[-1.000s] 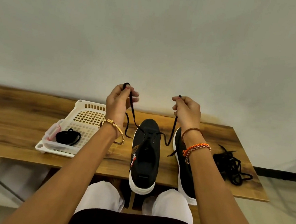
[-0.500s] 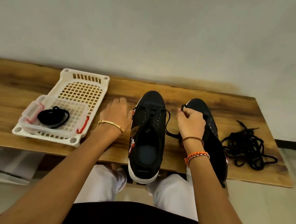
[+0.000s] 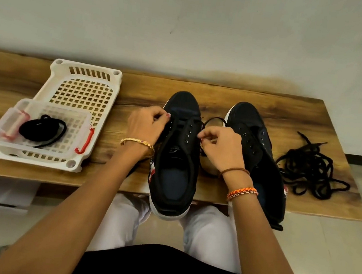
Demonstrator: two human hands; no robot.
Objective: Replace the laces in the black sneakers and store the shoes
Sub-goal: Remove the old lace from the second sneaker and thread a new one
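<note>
- Lowest in the frame, two bare forearms reach up from the person's lap toward a wooden table that crosses the middle of the picture.
- At centre, the left sneaker stands with its heel over the table's near edge and its toe pointing away.
- The left hand rests against this sneaker's left side by the eyelets, fingers curled and pinching the lace there.
- The right hand, just right of the same sneaker, has its fingertips pressed together on the lace's other end; a loop of it arcs between the two shoes.
- The right sneaker lies beside it, partly behind the right wrist, no lace in its eyelets.
- At the right end of the table sits a tangled pile of black laces.
- At left, a white lattice basket carries a clear box holding a coiled black lace.
- Farthest back, a pale wall fills the upper frame.
</note>
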